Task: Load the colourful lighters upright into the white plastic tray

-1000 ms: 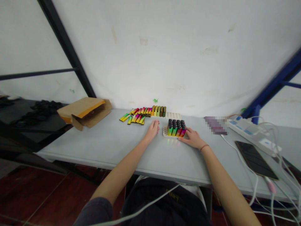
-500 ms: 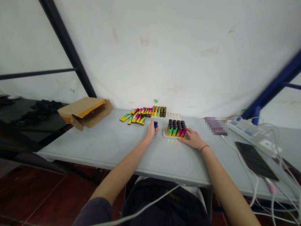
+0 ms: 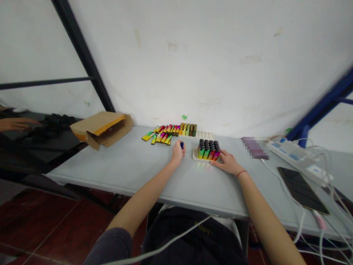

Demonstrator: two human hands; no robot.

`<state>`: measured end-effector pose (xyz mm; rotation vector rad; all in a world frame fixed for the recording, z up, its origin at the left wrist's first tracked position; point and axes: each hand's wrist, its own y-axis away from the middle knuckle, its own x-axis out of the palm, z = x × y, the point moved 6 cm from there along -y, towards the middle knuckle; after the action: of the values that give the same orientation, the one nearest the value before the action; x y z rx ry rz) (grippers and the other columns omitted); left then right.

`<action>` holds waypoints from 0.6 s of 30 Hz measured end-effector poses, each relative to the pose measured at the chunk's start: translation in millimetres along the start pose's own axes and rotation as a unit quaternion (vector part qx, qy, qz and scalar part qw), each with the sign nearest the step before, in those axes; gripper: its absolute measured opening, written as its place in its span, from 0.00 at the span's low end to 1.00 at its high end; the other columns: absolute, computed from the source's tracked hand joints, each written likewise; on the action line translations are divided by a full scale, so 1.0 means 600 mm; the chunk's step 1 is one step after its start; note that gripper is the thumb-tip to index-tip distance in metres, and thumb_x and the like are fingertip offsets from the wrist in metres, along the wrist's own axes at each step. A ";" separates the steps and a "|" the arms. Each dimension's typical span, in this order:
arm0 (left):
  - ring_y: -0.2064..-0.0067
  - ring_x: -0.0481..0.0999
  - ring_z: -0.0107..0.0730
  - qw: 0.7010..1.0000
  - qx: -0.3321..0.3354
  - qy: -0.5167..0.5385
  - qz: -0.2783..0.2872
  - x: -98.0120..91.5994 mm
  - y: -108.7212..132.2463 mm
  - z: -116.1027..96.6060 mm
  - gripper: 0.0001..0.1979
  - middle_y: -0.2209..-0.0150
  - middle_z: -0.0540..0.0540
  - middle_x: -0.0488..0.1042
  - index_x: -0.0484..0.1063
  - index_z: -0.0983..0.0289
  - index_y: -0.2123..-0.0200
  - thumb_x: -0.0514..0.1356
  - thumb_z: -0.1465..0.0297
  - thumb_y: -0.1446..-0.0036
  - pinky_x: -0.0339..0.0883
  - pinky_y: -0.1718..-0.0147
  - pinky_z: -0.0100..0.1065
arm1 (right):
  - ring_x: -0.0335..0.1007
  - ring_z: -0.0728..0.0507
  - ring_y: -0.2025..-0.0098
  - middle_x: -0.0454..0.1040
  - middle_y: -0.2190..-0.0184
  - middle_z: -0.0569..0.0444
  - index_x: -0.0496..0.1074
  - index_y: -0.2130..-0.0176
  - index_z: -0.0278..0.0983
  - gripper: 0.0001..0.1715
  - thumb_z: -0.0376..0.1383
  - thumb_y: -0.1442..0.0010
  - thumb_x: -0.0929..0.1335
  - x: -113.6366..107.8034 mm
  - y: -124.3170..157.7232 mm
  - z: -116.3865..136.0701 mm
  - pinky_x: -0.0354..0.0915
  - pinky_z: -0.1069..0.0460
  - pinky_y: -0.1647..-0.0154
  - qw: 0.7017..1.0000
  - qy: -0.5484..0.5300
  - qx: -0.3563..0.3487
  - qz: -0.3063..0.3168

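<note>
My left hand (image 3: 178,151) is closed in a fist around a blue lighter (image 3: 182,145); only its dark blue end shows, and the rest is hidden by the fingers. To the right of it, a pale tray (image 3: 195,154) bears upright rainbow-coloured lighters (image 3: 209,150) with black tops in rows. The tray's left end has bare slots. My right hand (image 3: 226,163) grips the tray's right end, thumb along the front edge and fingers by the last row. Behind, loose flat rainbow pieces (image 3: 157,137) lie in a pile beside upright yellow-to-olive lighter bodies (image 3: 188,130).
A second pale tray (image 3: 204,135) lies near the wall. An open cardboard box (image 3: 102,127) stands at left. On the right are a phone (image 3: 302,189), a power strip (image 3: 300,162) and loose cables. Another person's hand (image 3: 16,124) is over dark parts at far left.
My left fist has turned slightly, with the blue end still showing. My right hand stays at the tray. Another person's hand has come into view at far left. The camera has shifted slightly.
</note>
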<state>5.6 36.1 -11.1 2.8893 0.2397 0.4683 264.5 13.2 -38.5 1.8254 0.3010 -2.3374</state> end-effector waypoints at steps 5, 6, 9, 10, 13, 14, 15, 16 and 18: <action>0.86 0.48 0.22 1.000 0.016 -0.016 0.005 0.004 0.008 0.004 0.21 0.87 0.43 0.51 0.58 0.60 0.78 0.45 0.63 0.32 0.41 0.85 0.24 | 0.57 0.33 0.28 0.63 0.30 0.40 0.67 0.34 0.39 0.38 0.58 0.33 0.66 0.000 -0.001 0.001 0.55 0.36 0.29 1.000 0.002 0.004 0.005; 0.86 0.48 0.22 1.000 0.016 -0.014 0.007 0.004 0.008 0.005 0.21 0.87 0.43 0.51 0.58 0.60 0.78 0.45 0.62 0.32 0.41 0.85 0.24 | 0.57 0.33 0.28 0.62 0.29 0.40 0.66 0.34 0.39 0.39 0.58 0.34 0.66 0.000 -0.001 0.001 0.54 0.36 0.29 1.000 0.002 0.005 0.006; 0.86 0.48 0.21 1.000 0.017 -0.011 0.005 0.003 0.007 0.006 0.23 0.87 0.43 0.52 0.58 0.60 0.78 0.44 0.60 0.31 0.41 0.85 0.24 | 0.56 0.33 0.27 0.62 0.29 0.41 0.66 0.33 0.40 0.40 0.59 0.34 0.66 0.000 0.000 0.002 0.53 0.37 0.28 1.000 0.003 0.009 0.008; 0.86 0.48 0.21 1.000 0.018 -0.013 0.006 0.003 0.006 0.006 0.23 0.87 0.43 0.52 0.58 0.60 0.78 0.44 0.59 0.31 0.41 0.85 0.25 | 0.56 0.33 0.27 0.62 0.29 0.41 0.65 0.33 0.40 0.40 0.59 0.34 0.66 0.000 0.000 0.002 0.53 0.37 0.28 1.000 0.003 0.011 0.008; 0.86 0.49 0.22 1.000 0.020 -0.022 0.007 0.003 0.004 0.006 0.22 0.87 0.43 0.52 0.58 0.60 0.78 0.45 0.60 0.31 0.42 0.85 0.25 | 0.56 0.33 0.27 0.62 0.29 0.41 0.65 0.32 0.40 0.41 0.59 0.34 0.66 -0.001 0.001 0.003 0.52 0.37 0.27 1.000 0.002 0.015 0.009; 0.86 0.49 0.22 0.999 0.023 -0.024 0.006 0.002 0.004 0.006 0.22 0.87 0.43 0.51 0.57 0.60 0.78 0.45 0.61 0.31 0.42 0.85 0.25 | 0.55 0.32 0.27 0.62 0.29 0.41 0.65 0.32 0.40 0.41 0.58 0.34 0.66 -0.001 0.001 0.003 0.52 0.37 0.27 1.000 0.001 0.015 0.009; 0.86 0.49 0.22 0.999 0.025 -0.026 0.004 0.002 0.003 0.006 0.22 0.87 0.44 0.51 0.57 0.60 0.78 0.45 0.62 0.31 0.42 0.85 0.25 | 0.55 0.32 0.27 0.62 0.29 0.41 0.65 0.33 0.39 0.41 0.58 0.34 0.66 -0.001 0.001 0.004 0.52 0.37 0.27 1.000 0.000 0.016 0.009; 0.86 0.49 0.22 0.999 0.027 -0.026 0.004 0.002 0.002 0.006 0.21 0.87 0.43 0.51 0.57 0.60 0.78 0.45 0.62 0.31 0.42 0.85 0.25 | 0.55 0.32 0.27 0.61 0.29 0.40 0.65 0.33 0.39 0.41 0.58 0.34 0.66 -0.001 0.001 0.003 0.52 0.36 0.27 1.000 -0.002 0.017 0.010; 0.86 0.49 0.22 0.999 0.026 -0.022 0.010 0.002 0.000 0.008 0.22 0.86 0.43 0.52 0.57 0.60 0.78 0.47 0.59 0.31 0.42 0.85 0.25 | 0.55 0.33 0.27 0.61 0.29 0.40 0.66 0.33 0.39 0.41 0.59 0.34 0.66 -0.001 0.001 0.003 0.52 0.36 0.28 1.000 -0.004 0.016 0.010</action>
<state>8.4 35.6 -15.1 2.9512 0.2179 0.4076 263.1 12.3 -37.5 1.8243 0.2434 -2.3492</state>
